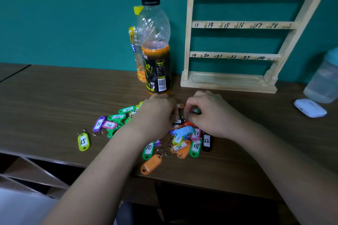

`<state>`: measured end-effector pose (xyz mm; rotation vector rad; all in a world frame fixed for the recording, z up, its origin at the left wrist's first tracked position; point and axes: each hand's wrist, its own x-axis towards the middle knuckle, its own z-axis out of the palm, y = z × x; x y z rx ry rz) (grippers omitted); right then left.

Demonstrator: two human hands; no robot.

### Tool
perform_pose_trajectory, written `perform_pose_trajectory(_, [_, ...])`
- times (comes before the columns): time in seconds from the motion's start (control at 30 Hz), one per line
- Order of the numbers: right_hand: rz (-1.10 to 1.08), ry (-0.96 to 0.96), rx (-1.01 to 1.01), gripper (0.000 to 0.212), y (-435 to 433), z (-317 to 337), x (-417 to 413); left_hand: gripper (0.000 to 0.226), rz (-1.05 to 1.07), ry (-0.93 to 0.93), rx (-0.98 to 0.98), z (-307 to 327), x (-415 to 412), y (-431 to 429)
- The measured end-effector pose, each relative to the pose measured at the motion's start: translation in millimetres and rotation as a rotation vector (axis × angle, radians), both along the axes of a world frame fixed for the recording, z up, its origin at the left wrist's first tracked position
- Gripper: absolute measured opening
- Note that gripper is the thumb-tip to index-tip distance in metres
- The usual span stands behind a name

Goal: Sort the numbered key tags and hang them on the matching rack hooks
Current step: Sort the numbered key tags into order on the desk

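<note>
Forearms, bare, over wood-grain tabletop (54, 97). Key tags (182, 130): glossy plastic ovals, paper number inserts, wire rings, heaped loose; sorting under way. Left hand (157, 115): grip hidden, cannot tell. Right hand (206, 115): grip pinching green tag (196, 111). Rack (188, 33): pale wood, unhung; next, probably read number, lift to hook.

Rack (243, 25) rails, handwritten: top 8, 9, 10, 11, 12; middle 14, 15, 16, 17; bottom 19, 20, 21, 22, 23, 24. Tag labels legible: 15 on yellow-green tag (83, 141), 10 on left green tag (148, 149), 18 on right green tag (195, 147), 22 on black tag (206, 142).
</note>
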<state>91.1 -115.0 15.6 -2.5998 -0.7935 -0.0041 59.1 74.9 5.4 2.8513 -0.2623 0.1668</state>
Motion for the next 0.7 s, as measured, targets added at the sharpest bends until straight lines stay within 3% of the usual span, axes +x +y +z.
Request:
perform_pose_trajectory(0.27, [-0.041, -0.012, -0.047, 0.01, 11, -3, -4, 0.016, -0.004, -0.085, -0.104, -5, 1, 8])
perform_pose_trajectory(0.4, [-0.064, -0.024, -0.036, 0.007, 15, -5, -6, 0.005, -0.009, 0.006, -0.152, 6, 0, 23])
perform_pose_trajectory(0.53, [-0.066, -0.034, -0.023, 0.004, 19, -7, -6, 0.018, -0.016, 0.07, -0.115, 11, -5, 29])
perform_pose_trajectory(0.7, [-0.05, -0.043, -0.028, 0.003, 17, -7, -7, 0.011, -0.035, 0.078, -0.093, 11, -7, 24])
